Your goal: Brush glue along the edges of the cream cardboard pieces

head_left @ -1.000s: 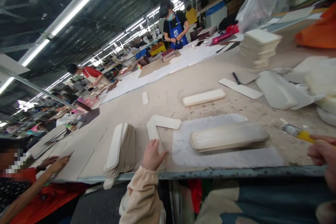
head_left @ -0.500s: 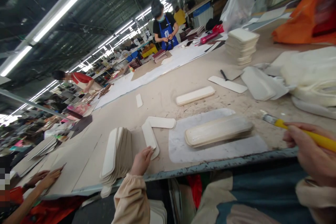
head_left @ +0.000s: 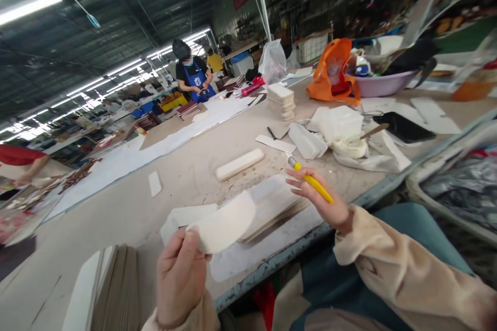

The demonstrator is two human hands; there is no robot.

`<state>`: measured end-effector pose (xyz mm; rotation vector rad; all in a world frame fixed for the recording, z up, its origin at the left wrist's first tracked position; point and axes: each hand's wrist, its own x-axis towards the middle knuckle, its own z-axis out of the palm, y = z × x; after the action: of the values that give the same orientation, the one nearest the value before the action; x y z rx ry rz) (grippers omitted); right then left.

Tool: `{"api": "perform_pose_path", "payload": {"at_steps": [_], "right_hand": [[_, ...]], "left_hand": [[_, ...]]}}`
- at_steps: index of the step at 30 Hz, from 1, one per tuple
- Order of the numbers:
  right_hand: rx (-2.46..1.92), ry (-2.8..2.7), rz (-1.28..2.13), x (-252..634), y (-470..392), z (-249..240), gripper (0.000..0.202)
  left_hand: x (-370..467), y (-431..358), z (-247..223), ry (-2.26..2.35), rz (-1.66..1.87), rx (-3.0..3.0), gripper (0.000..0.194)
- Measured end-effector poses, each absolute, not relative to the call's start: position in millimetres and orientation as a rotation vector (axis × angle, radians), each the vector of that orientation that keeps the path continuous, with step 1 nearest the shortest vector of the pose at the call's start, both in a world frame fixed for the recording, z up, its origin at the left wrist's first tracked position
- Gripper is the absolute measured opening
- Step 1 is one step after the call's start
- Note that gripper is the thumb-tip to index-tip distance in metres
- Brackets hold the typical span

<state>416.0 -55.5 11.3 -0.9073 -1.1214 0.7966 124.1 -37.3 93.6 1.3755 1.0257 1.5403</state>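
Observation:
Between the thumb and fingers of my left hand point(head_left: 182, 269) is a white rounded strip point(head_left: 225, 222), raised above the table and tilted. Its far end overlaps a stack of similar long strips point(head_left: 272, 207) lying on a white sheet point(head_left: 233, 264). My right hand point(head_left: 322, 199) is closed round a yellow-handled brush point(head_left: 312, 183), some of its fingers stretched out, over the right end of that stack. Another pale strip point(head_left: 190, 214) lies on the table behind my left hand. A tall pile of strips point(head_left: 103, 289) stands at the lower left.
Farther back lie a short stack of strips point(head_left: 239, 164) and a small white piece point(head_left: 155, 184). A taller stack point(head_left: 281, 101), an orange bag point(head_left: 334, 72), a roll of tape point(head_left: 351, 147) and a black phone point(head_left: 406, 126) are to the right. Across the table stands a person in a blue apron point(head_left: 197, 80).
My left hand has lifted a strip off the table and brought it to the stack. My right hand has moved left with the brush. The view has turned to the right.

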Motion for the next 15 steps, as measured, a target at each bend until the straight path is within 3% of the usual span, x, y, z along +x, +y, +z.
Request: {"api": "perform_pose_path", "payload": {"at_steps": [4,8,15], "right_hand": [[-0.870,-1.046,0.990,417.2,-49.6,22.7,0.040],[-0.912,-0.992,0.891,431.9,-45.9,18.0,0.040],[-0.937,-0.954,0.918,436.9,-33.0,-2.1,0.042]], "left_hand": [[151.6,-21.2,71.0,0.950,1.419,1.202,0.028],[159.6,-10.5,55.2,0.982,1.364,1.061,0.029],[167.1,-11.4,65.6,0.837,1.298,1.032,0.031]]}}
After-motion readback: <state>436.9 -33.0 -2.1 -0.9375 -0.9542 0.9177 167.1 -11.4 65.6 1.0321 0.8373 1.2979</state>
